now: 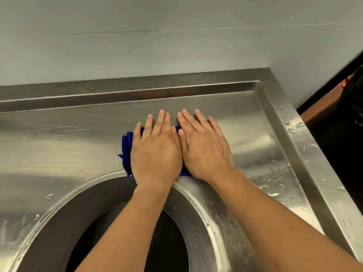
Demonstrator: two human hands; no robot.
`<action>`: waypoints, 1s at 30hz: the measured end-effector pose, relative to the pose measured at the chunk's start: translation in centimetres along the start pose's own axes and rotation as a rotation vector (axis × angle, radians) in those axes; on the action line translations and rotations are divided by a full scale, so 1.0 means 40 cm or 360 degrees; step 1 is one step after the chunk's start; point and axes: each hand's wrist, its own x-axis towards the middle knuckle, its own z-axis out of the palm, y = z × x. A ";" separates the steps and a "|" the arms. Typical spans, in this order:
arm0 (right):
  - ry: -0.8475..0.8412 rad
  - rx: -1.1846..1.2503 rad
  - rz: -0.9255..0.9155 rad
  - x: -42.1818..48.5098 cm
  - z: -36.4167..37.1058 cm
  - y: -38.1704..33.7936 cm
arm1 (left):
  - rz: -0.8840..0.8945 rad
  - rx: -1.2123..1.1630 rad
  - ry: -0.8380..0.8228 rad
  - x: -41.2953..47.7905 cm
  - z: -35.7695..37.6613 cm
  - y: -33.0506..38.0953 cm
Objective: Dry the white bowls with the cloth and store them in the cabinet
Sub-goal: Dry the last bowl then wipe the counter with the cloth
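On counter (59, 138) | cloth (126, 152) under both palms, seemingly folded | fingers (160, 122) flat, released

Cloth (126, 148) deep royal blue, plain, centre of frame. Bench (59, 138) brushed silver-grey steel, pale streaks, scattered clear water droplets (275, 185) lower right. Sink basin (110, 228) darker grey, near-black at bottom. Wall (176, 36) pale grey-white, upper frame. Black area far right.

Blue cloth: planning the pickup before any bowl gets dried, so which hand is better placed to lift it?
Left hand, probably: more of the blue cloth shows beside it; the right hand covers its other edge.
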 end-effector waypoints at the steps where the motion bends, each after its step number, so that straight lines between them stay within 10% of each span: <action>1: 0.0004 -0.0003 0.0015 -0.010 -0.006 0.023 | 0.0012 0.0001 -0.0011 -0.004 0.006 0.024; 30: -0.0044 -0.0152 0.0012 -0.252 -0.070 0.260 | 0.0105 -0.0099 -0.0303 -0.176 0.038 0.281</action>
